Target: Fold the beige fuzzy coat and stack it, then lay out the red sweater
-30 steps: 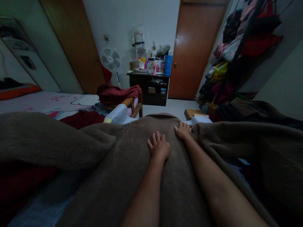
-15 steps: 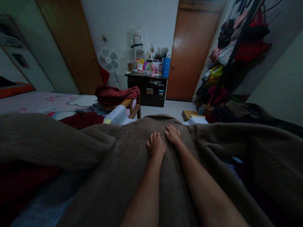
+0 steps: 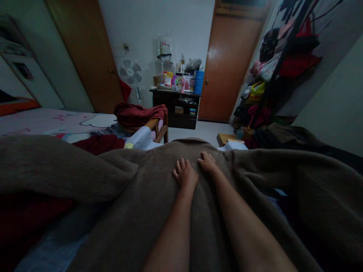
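A brown coat (image 3: pixel 159 196) lies spread out in front of me, its sleeves stretched to the left and right and its collar at the far end. My left hand (image 3: pixel 186 174) rests flat on the upper middle of the coat, fingers apart. Just to its right and slightly farther off, my right hand (image 3: pixel 207 162) lies on the cloth below the collar, fingers stretched out. Neither hand grips anything. Light blue-white cloth (image 3: pixel 140 138) shows from under the coat near the collar.
Dark red cloth (image 3: pixel 99 143) lies beyond the left sleeve, and a maroon cloth (image 3: pixel 138 113) hangs over a wooden frame (image 3: pixel 162 133). Dark clothes (image 3: pixel 289 136) are heaped at the right. Farther back stand a fan (image 3: pixel 130 71), a dark cabinet (image 3: pixel 161 102) and a wooden door (image 3: pixel 227 68).
My left hand has shifted slightly left with its fingers a little more spread. The right hand has moved only slightly, and the coat looks unchanged.
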Demonstrator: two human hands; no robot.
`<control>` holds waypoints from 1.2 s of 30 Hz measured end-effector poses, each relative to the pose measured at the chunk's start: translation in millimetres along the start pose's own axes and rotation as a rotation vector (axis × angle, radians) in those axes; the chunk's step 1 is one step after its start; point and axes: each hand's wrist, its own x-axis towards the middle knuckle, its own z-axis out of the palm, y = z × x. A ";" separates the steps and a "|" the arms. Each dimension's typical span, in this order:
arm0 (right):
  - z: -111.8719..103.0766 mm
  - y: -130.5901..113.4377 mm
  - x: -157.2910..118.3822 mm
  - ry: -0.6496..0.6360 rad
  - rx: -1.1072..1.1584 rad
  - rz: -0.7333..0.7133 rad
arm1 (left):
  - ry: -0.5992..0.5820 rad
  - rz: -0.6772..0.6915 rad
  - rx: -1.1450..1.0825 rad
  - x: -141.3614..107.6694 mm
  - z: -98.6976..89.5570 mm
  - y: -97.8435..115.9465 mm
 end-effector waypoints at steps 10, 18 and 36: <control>25.4 2.2 -56.1 0.074 0.015 -0.069 | -0.007 0.022 -0.043 2.1 -2.3 -5.2; 27.2 -4.0 -66.0 0.070 -0.113 -0.073 | 0.019 0.088 -0.035 10.6 -6.0 -17.6; 24.2 -15.9 -65.1 0.105 -0.120 -0.056 | 0.048 0.097 0.003 8.8 -1.8 -15.7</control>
